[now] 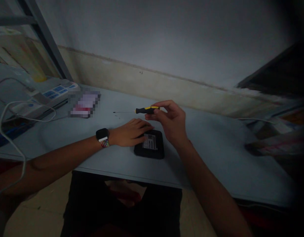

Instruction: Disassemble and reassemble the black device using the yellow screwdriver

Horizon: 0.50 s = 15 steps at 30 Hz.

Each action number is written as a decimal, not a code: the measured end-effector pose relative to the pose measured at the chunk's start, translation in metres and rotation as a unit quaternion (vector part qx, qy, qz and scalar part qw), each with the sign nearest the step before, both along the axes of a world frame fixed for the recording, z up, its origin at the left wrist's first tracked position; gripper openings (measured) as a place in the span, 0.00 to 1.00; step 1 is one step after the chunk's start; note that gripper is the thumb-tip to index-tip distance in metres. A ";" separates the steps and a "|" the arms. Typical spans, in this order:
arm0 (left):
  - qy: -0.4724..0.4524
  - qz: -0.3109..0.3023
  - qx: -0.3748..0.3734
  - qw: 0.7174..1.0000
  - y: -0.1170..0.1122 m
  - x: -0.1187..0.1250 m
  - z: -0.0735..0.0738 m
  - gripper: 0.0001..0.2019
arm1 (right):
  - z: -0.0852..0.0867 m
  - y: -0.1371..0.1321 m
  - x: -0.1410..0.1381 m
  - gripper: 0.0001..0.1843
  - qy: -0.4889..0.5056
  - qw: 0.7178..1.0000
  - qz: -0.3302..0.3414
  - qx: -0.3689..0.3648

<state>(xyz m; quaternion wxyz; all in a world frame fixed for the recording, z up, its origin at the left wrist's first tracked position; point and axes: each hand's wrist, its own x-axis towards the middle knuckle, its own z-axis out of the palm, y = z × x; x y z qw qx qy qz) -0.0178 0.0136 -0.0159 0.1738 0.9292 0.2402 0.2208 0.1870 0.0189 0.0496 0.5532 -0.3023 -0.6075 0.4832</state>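
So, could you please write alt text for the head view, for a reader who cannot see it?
The right hand holds a black-and-yellow screwdriver level above a pale table, while the left hand rests on a small black box with a white label.

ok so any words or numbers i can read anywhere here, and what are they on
Nothing reads clearly.
The label on the black box under the left hand: printed lines, too small and blurred.
The blue buttons on the white device: marks too small.
The flat item beside it: pixelated, unreadable.
The screwdriver in the right hand: no lettering visible.
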 end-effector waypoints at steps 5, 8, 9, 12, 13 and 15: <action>0.021 0.003 0.047 0.999 -0.004 0.004 -0.007 0.26 | -0.013 0.001 -0.007 0.13 -0.074 0.997 0.000 -0.034; 0.011 -0.003 0.052 0.999 -0.003 0.004 -0.005 0.26 | -0.014 0.003 -0.006 0.12 -0.087 0.996 -0.019 -0.029; 0.003 -0.005 0.052 0.999 -0.003 0.004 -0.005 0.27 | -0.014 0.004 -0.005 0.12 -0.091 0.995 -0.022 -0.029; -0.014 -0.005 0.048 0.999 -0.003 0.004 -0.006 0.26 | -0.015 0.005 -0.005 0.11 -0.090 0.995 -0.025 -0.030; -0.015 -0.004 0.048 0.999 -0.003 0.004 -0.007 0.26 | -0.015 0.005 -0.005 0.11 -0.089 0.995 -0.027 -0.027; -0.012 -0.001 0.048 0.999 -0.003 0.004 -0.008 0.26 | -0.016 0.006 -0.005 0.11 -0.090 0.995 -0.031 -0.026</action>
